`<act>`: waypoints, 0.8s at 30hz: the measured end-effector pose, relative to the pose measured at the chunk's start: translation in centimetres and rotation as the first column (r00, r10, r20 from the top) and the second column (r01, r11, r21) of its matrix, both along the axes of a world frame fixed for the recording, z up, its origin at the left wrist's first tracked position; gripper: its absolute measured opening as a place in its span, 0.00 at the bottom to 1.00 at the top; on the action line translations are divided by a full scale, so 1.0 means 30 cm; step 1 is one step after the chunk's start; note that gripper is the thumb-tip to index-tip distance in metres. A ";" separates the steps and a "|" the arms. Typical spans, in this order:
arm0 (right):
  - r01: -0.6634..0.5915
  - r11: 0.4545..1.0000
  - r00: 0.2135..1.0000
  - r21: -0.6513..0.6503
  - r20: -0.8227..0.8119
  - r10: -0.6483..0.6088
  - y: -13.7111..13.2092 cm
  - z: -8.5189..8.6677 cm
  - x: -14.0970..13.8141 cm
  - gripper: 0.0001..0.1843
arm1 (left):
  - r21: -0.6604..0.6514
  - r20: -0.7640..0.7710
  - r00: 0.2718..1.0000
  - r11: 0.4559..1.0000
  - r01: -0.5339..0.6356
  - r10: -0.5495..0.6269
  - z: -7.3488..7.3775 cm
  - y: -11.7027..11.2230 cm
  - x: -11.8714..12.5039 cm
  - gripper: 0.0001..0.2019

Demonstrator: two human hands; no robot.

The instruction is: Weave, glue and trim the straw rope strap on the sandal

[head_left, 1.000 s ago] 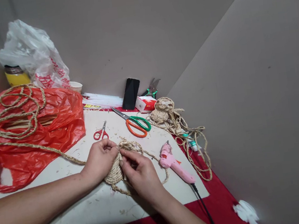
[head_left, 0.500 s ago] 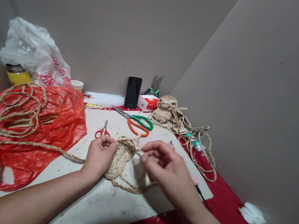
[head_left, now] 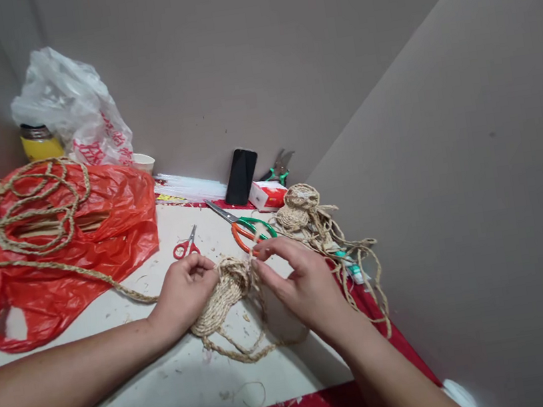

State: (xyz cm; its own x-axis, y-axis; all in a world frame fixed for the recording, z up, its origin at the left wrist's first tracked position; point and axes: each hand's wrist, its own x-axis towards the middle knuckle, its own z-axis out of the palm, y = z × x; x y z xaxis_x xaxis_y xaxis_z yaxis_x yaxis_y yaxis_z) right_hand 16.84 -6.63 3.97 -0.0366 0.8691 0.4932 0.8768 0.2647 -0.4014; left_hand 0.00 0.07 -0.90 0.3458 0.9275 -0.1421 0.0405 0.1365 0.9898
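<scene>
A small slipper-shaped piece woven from straw braid (head_left: 219,300) rests on the white board, its rounded, hollow end facing away from me. My left hand (head_left: 186,293) pinches its upper left edge, thumb and forefinger together. At its right side, my right hand (head_left: 300,280) pinches a straw strand (head_left: 252,263) between thumb and forefinger, close to the woven rim. A loop of braided straw cord (head_left: 240,356) trails from the near end of the piece toward the right. Just beyond the hands lie large scissors (head_left: 249,228) with one orange and one green handle, and small red-handled scissors (head_left: 187,245).
To the left, a red plastic bag (head_left: 124,231) carries coiled straw rope (head_left: 30,210). A phone (head_left: 241,177) leans at the back beside a red and white box (head_left: 270,194) and green-handled pruners (head_left: 280,165). Another woven straw piece with loose cords (head_left: 297,206) sits right. Straw scraps dot the white board (head_left: 127,399).
My right hand has moved up and closer to the woven rim, drawing the strand upright. The left hand keeps its pinch on the piece. The view has shifted slightly.
</scene>
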 end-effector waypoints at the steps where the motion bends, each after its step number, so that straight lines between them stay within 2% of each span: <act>1: -0.022 0.999 1.000 -0.028 -0.003 0.022 0.021 -0.005 -0.006 0.01 | 0.000 0.004 1.000 1.000 -0.002 0.002 -0.001 -0.001 0.001 0.08; 4: -0.060 0.997 0.998 -0.040 0.005 0.060 0.080 -0.016 0.012 0.06 | -0.008 0.018 1.000 1.000 -0.003 0.003 -0.004 -0.003 0.006 0.07; 8: -0.001 0.981 0.977 0.192 0.210 -0.040 0.134 0.000 0.065 0.10 | -0.045 0.018 1.000 0.999 0.018 -0.017 -0.005 -0.007 0.010 0.05; 9: -0.013 0.977 0.973 0.213 0.227 -0.036 0.138 0.009 0.070 0.08 | -0.051 0.016 1.000 0.998 0.022 -0.021 -0.005 -0.008 0.010 0.04; 10: -0.054 0.980 0.977 0.192 0.215 0.012 0.139 0.017 0.070 0.07 | -0.053 0.015 1.000 0.998 0.025 -0.024 -0.004 -0.010 0.011 0.04; 12: -0.203 0.978 0.970 0.048 0.143 0.194 0.134 0.027 0.056 0.07 | -0.048 0.018 0.999 0.998 0.030 -0.029 -0.002 -0.013 0.012 0.04; 15: -0.369 0.916 0.913 -0.161 0.123 0.389 0.125 0.024 0.030 0.10 | -0.047 0.017 0.999 0.998 0.035 -0.034 -0.002 -0.017 0.014 0.05; 18: -0.410 0.880 0.881 -0.238 0.144 0.450 0.135 0.006 0.028 0.06 | -0.054 0.015 0.998 0.997 0.062 -0.061 -0.005 -0.018 0.017 0.06; 24: -0.438 0.852 0.857 -0.288 0.151 0.492 0.159 -0.009 0.052 0.08 | -0.060 -0.038 0.997 0.996 0.068 -0.070 -0.006 -0.017 0.019 0.06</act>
